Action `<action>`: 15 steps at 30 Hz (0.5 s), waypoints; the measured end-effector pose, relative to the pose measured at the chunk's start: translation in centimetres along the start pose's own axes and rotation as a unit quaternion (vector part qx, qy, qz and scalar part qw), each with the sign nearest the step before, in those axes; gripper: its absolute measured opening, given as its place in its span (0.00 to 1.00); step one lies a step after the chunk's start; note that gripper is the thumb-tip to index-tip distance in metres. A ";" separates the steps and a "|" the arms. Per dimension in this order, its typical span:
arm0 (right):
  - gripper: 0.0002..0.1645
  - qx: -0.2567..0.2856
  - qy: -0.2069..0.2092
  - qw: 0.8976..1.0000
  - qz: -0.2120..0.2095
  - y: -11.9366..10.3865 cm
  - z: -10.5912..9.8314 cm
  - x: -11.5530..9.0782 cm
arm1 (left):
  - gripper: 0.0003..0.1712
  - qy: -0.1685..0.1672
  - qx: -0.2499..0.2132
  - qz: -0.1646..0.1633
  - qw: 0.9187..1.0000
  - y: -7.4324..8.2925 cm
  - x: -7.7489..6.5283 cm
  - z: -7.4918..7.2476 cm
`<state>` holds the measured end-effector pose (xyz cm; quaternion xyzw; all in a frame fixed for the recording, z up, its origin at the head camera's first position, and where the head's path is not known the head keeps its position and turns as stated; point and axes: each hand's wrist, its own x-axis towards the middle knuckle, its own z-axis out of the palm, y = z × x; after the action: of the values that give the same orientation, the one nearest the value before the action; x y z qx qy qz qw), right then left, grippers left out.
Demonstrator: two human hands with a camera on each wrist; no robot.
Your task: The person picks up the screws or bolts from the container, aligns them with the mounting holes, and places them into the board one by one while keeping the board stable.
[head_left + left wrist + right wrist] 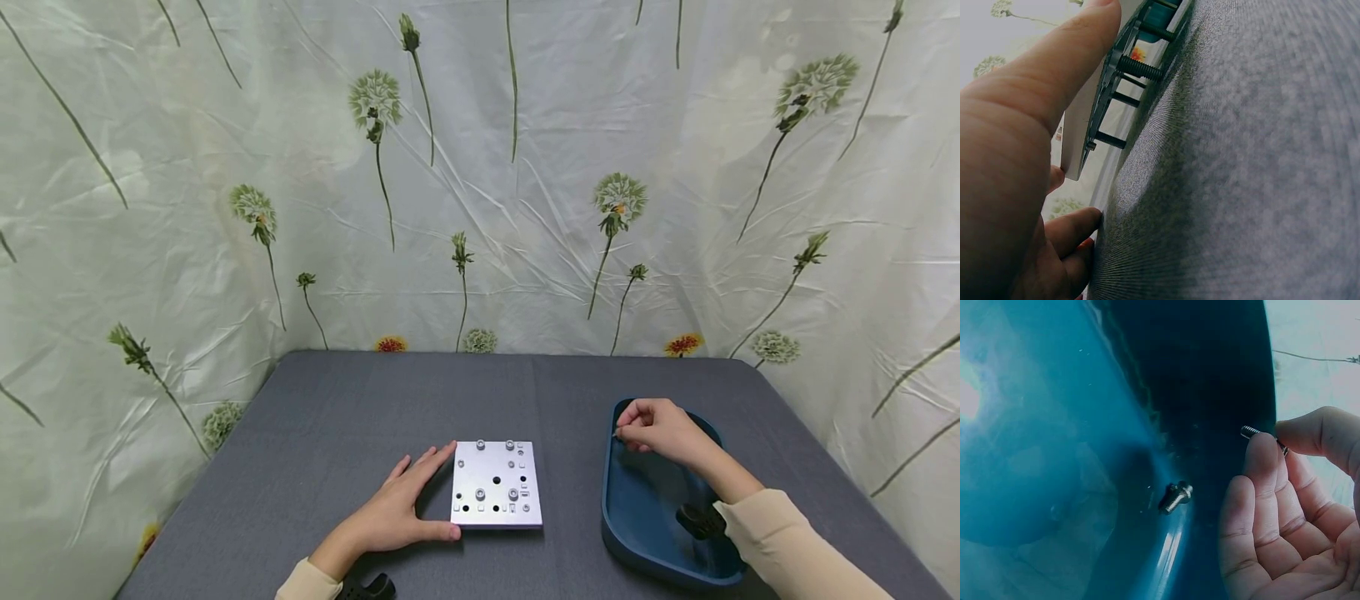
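A silvery square metal plate with several holes and screw heads is at the middle of the table. My left hand spans its left side, fingers straight, thumb at the near corner and index fingertip at the far corner. Seen from the left wrist, threaded screws stick out below the plate, toward the cloth. Over the far left part of a blue tray, my right hand pinches a small screw between thumb and fingers; part of it is hidden. Another metal screw lies in the tray.
Dark grey cloth covers the table. A pale flower-printed curtain hangs behind its far edge. Black wrist-worn gear on the right arm hangs over the tray, whose raised rim surrounds the right hand's area.
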<state>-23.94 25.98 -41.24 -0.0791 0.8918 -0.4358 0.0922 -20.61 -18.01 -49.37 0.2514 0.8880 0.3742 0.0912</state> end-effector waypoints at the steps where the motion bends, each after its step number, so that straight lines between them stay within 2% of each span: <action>1: 0.09 0.000 0.001 1.000 0.000 -0.1 0.0 0.0 | 0.67 0.000 0.000 0.001 1.000 0.0 0.0 0.0; 15: 0.08 -0.002 0.004 1.000 -0.004 -1.2 0.0 0.1 | 0.66 -0.006 0.005 0.006 1.000 0.1 0.1 -0.1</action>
<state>-23.94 25.23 -40.27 -0.0813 0.8928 -0.4345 0.0861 -20.69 -18.01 -49.25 0.2590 0.8880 0.3686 0.0929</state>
